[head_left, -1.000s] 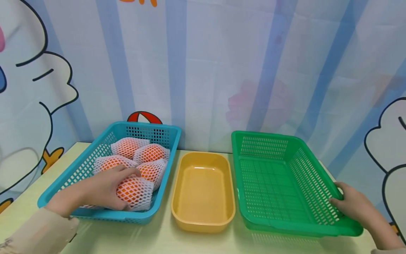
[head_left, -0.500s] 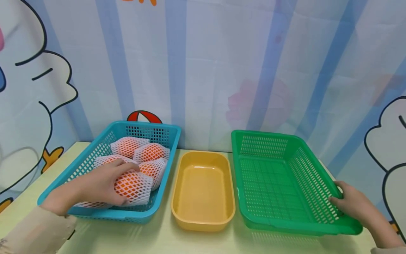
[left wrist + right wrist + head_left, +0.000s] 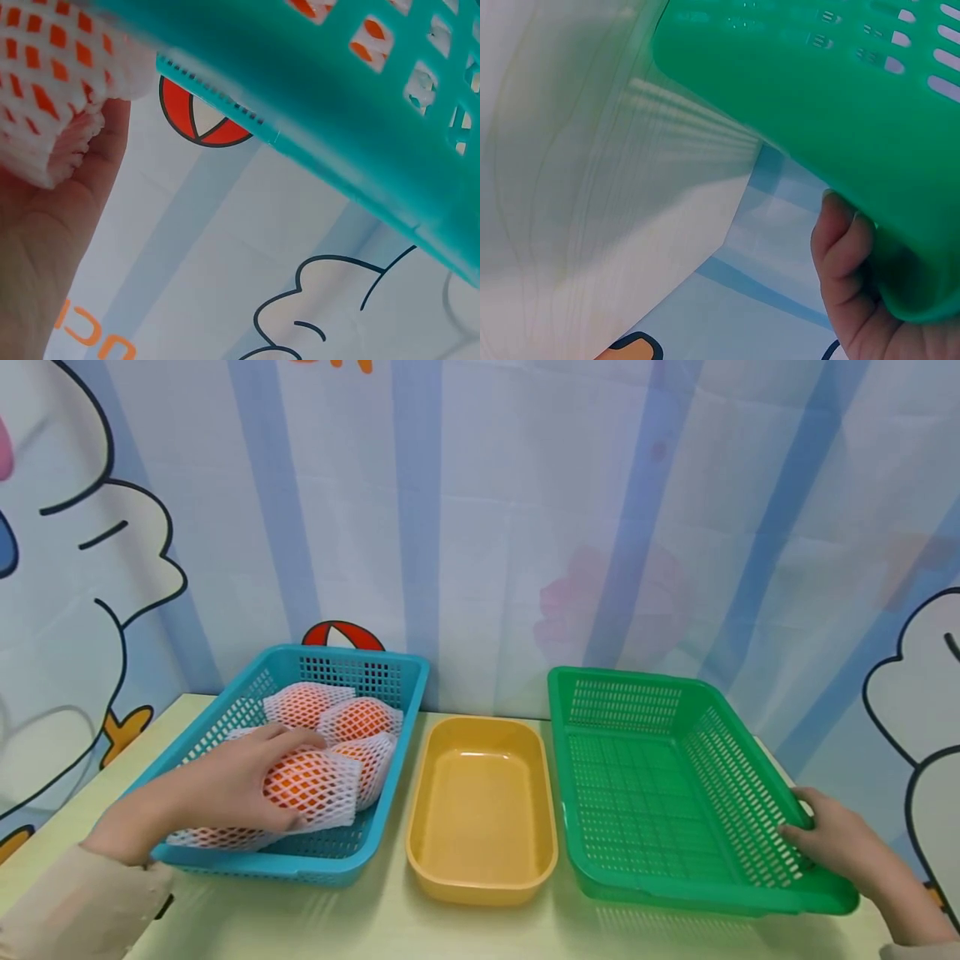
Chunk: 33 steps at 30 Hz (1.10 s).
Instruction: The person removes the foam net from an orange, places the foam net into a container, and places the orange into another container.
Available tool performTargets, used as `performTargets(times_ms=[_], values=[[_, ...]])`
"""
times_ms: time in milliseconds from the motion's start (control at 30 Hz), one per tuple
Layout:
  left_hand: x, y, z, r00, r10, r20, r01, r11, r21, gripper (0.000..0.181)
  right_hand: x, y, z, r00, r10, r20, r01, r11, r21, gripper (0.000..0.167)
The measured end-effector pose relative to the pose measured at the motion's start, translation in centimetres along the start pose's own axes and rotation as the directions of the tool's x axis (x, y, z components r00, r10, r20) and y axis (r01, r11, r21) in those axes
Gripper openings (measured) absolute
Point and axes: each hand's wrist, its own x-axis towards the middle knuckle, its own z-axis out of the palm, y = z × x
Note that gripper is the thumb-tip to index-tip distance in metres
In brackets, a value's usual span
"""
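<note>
My left hand [image 3: 232,781] grips a round orange fruit in a white foam net [image 3: 311,785], above the front part of the blue basket [image 3: 337,865]. Several more netted fruits [image 3: 360,720] lie in that basket behind and below it. In the left wrist view the netted fruit [image 3: 49,82] rests against the fingers, beside the basket's side [image 3: 337,97]. At the right, my right hand [image 3: 836,843] holds the right rim of the green basket [image 3: 675,897], which has nothing in it. The right wrist view shows curled fingers [image 3: 844,251] under the green basket's rim [image 3: 795,112].
Between the two baskets a yellow tray [image 3: 482,827] stands on the pale table [image 3: 360,927]. A curtain [image 3: 480,527] with blue stripes and cartoon figures hangs directly behind the table.
My left hand has lifted the netted fruit slightly and drawn it a little left, uncovering more of the basket's floor at the front. The right hand and green basket stay put.
</note>
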Motion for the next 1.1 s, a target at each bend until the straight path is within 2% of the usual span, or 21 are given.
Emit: performTargets(times_ms=[333,533,667,933,1100], values=[[0.0,0.4,-0.4,1.000,-0.015,-0.020,0.014,1.000,-0.009,0.066,0.1,0.2,-0.2,1.000,0.002,0.010,-0.002,1.000,-0.001,0.073],[0.1,0.6,-0.7,0.999,-0.042,-0.012,0.042,0.999,-0.017,0.068,0.1,0.2,-0.1,1.000,-0.009,0.002,0.009,1.000,-0.013,0.073],[0.2,0.8,-0.7,0.999,-0.027,-0.028,0.027,1.000,-0.013,0.069,0.1,0.2,-0.2,1.000,-0.014,0.005,0.014,0.999,-0.030,0.073],[0.2,0.9,-1.0,0.999,-0.029,-0.033,0.029,1.000,-0.007,0.070,0.0,0.2,-0.2,1.000,-0.003,0.023,0.004,1.000,-0.030,0.087],[0.3,1.0,-1.2,0.999,-0.024,-0.043,0.024,1.000,0.000,0.069,-0.2,0.1,-0.6,1.000,-0.012,0.005,0.012,0.999,-0.040,0.092]])
